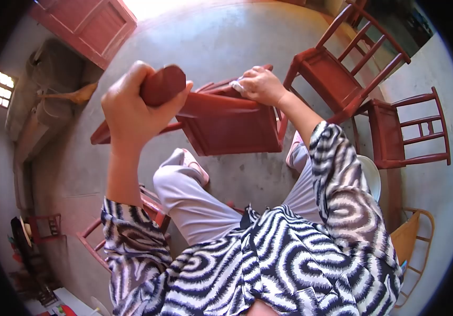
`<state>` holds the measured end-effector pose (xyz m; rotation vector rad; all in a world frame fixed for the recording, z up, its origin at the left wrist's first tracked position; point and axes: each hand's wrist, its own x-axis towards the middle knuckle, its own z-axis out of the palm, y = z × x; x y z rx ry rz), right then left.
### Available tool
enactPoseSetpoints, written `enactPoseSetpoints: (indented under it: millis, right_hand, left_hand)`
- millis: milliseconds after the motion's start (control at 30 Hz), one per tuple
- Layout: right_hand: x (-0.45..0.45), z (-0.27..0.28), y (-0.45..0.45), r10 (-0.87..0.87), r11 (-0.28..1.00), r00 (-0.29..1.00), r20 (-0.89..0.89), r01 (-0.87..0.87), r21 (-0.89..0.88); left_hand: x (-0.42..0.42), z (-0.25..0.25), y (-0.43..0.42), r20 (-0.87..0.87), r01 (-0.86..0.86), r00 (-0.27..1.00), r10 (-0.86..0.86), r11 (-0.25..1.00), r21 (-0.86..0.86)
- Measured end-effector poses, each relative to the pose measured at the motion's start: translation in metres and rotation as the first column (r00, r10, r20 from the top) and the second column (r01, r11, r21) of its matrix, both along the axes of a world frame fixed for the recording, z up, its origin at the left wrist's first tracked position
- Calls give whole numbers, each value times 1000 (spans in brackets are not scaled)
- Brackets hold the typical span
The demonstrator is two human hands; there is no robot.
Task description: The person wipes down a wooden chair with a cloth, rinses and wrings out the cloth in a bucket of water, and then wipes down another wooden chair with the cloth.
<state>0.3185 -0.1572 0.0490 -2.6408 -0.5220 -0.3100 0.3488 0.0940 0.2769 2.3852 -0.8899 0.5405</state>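
A red wooden chair (231, 129) is held tilted in front of my knees, its flat panel facing me. My left hand (131, 108) wraps around one of its thick posts, whose blunt end points up toward the camera. On the far side of the panel, my right hand (262, 87) presses a crumpled white cloth (237, 86) against a red rail. The fingers of that hand are bent over the cloth, which is mostly hidden beneath them. Parts of the chair's far side are out of sight behind the panel.
Two more red chairs stand at the right, a nearer one (326, 76) and another by the wall (387, 131). A pale round basin (371, 179) is beside my right leg. Red chair bars (94, 237) show at lower left. A red door (89, 26) is at upper left.
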Motion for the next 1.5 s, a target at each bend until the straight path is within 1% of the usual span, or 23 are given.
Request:
enactPoseSetpoints:
  millis: [100, 167, 233, 267, 300, 333, 400, 467, 533, 567, 600, 633, 733, 767, 800, 867, 933, 1000, 1067, 1200, 1233, 1300, 1500]
  right_hand:
    - [1, 7, 9, -104, 989, 980, -168, 85, -119]
    - [3, 13, 15, -227, 935, 965, -129, 179, -307]
    - [7, 0, 11, -218, 949, 976, -19, 207, -237]
    - [15, -14, 5, -325, 899, 918, -226, 374, 228]
    - [21, -22, -1, -309, 603, 840, -447, 536, 591]
    - [23, -28, -11, -366, 432, 865, -344, 485, 760]
    - [-1, -28, -29, -268, 64, 811, -519, 553, 831]
    - [-52, -23, -24, -325, -10, 726, -606, 638, 770]
    - [-91, 11, 10, -251, -40, 843, -476, 482, 875]
    - [-90, 12, 16, -247, -39, 846, -472, 478, 878]
    - [-90, 12, 22, -400, 415, 893, -204, 375, 829]
    - [-87, 13, 29, -405, 782, 907, 111, 282, 556]
    - [-56, 30, 44, -424, 864, 870, 253, 304, 400]
    - [-52, 31, 41, -421, 863, 869, 261, 295, 410]
    - [-50, 30, 37, -414, 842, 905, 101, 338, 421]
    - [-45, 32, 34, -378, 781, 910, -170, 412, 469]
    - [-44, 32, 30, -354, 778, 921, -162, 387, 495]
    - [-46, 31, 24, -339, 772, 927, -159, 371, 516]
    - [-47, 31, 18, -350, 720, 917, -191, 393, 572]
    - [-48, 21, -5, -319, 652, 887, -334, 460, 602]
    - [-50, 23, -7, -338, 649, 881, -331, 473, 595]
    - [-58, 26, -11, -275, 629, 930, -244, 366, 686]
    - [-78, 21, -15, -326, 520, 922, -208, 358, 775]
  left_hand:
    - [-6, 2, -1, -47, 24, 999, -27, 998, -57]
    - [-8, 5, -2, -10, 64, 998, -65, 996, -56]
    - [-8, 4, -3, -8, 35, 999, -35, 999, -21]
    - [-7, 4, -4, 0, 19, 1000, -19, 1000, 22]
    - [-9, 3, -5, 2, 17, 1000, -17, 1000, 18]
    - [-9, 4, -6, -1, 27, 1000, -27, 998, 56]
    - [-6, 3, -8, -11, 36, 999, -35, 995, 93]
    - [-3, 0, -6, -30, 64, 998, -61, 995, 80]
    - [-1, -8, -4, 0, 38, 999, -38, 997, 62]
    - [1, -11, -5, 10, 26, 1000, -27, 998, 58]
    - [1, -12, -8, 16, 25, 1000, -26, 998, 63]
    - [1, -12, -12, 7, 20, 1000, -21, 997, 77]
    - [4, -17, -23, 24, 89, 996, -89, 996, 4]
    - [9, -16, -27, 39, 174, 984, -171, 981, -84]
    - [16, -11, -19, 227, 231, 949, -218, 972, -32]
    - [11, -6, 12, 393, 185, 915, -93, 962, -203]
    - [1, -29, 69, 396, 82, 914, 86, 918, -389]
    - [-21, -80, 114, 113, -244, 912, 394, 744, -622]
    - [-46, -144, 145, -401, -703, 697, 595, 455, -546]
    - [-45, -216, 134, -783, -630, 621, 27, 612, -478]
    - [-35, -220, 125, -705, -441, 693, -151, 685, -580]
    - [-15, -224, 105, -725, -414, 618, -303, 659, -628]
    - [-7, -214, 69, -635, -467, 690, -347, 456, -757]
